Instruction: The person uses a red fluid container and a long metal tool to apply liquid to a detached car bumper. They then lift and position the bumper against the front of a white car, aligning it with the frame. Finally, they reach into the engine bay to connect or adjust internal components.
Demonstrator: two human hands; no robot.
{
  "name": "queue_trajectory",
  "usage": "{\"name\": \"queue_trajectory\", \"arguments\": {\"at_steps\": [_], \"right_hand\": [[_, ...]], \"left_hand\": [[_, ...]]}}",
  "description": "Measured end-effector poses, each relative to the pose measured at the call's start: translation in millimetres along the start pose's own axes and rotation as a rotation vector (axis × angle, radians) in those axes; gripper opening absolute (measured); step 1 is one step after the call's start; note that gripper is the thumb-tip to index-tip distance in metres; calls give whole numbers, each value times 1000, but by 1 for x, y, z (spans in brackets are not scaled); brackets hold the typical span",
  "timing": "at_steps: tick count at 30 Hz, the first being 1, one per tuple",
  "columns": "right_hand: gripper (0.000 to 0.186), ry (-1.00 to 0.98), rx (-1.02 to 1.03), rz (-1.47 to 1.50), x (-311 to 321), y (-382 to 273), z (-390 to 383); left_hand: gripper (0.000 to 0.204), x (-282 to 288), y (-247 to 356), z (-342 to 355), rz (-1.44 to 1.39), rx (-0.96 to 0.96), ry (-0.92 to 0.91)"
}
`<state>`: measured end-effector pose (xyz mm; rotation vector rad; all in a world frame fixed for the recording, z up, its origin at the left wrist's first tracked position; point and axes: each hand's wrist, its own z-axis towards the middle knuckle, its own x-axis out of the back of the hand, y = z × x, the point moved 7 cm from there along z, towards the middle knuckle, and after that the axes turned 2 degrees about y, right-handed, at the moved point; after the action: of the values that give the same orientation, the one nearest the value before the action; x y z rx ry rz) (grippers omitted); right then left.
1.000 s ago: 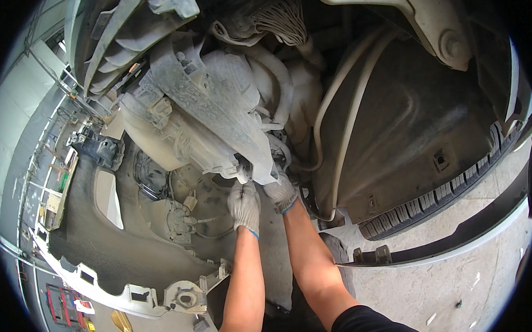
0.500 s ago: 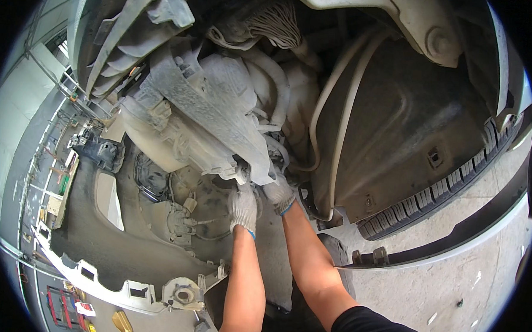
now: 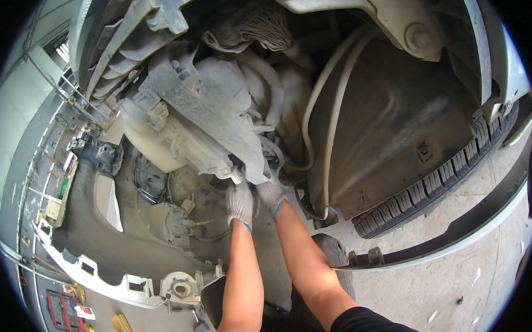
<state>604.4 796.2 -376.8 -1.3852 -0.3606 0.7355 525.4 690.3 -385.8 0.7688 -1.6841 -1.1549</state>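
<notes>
Both my hands wear white knit gloves and reach up under a dusty car front. My left hand presses against the lower edge of a grey plastic reservoir-like housing. My right hand sits just beside it, fingers tucked behind the same lower edge among pale hoses. What the fingers grip is hidden by the housing. A black wheel-arch liner curves to the right of my hands.
A tyre tread runs along the liner's lower right. A detached bumper cover lies on the floor at lower left, with a fog-light hole. Concrete floor spreads at lower right. Racks stand far left.
The view has shifted slightly; my hands stay at the housing's lower edge, the left one edging a little closer to the right.
</notes>
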Motion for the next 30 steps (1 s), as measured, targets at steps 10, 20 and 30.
{"name": "queue_trajectory", "arguments": {"at_steps": [10, 20, 30], "right_hand": [[52, 209, 94, -267, 2, 10, 2], [63, 91, -99, -325, 18, 46, 13], [54, 3, -62, -525, 5, -1, -3]], "left_hand": [[38, 1, -1, 60, 249, -424, -11], [44, -31, 57, 25, 612, -701, -159], [52, -16, 35, 62, 782, -606, -324]]}}
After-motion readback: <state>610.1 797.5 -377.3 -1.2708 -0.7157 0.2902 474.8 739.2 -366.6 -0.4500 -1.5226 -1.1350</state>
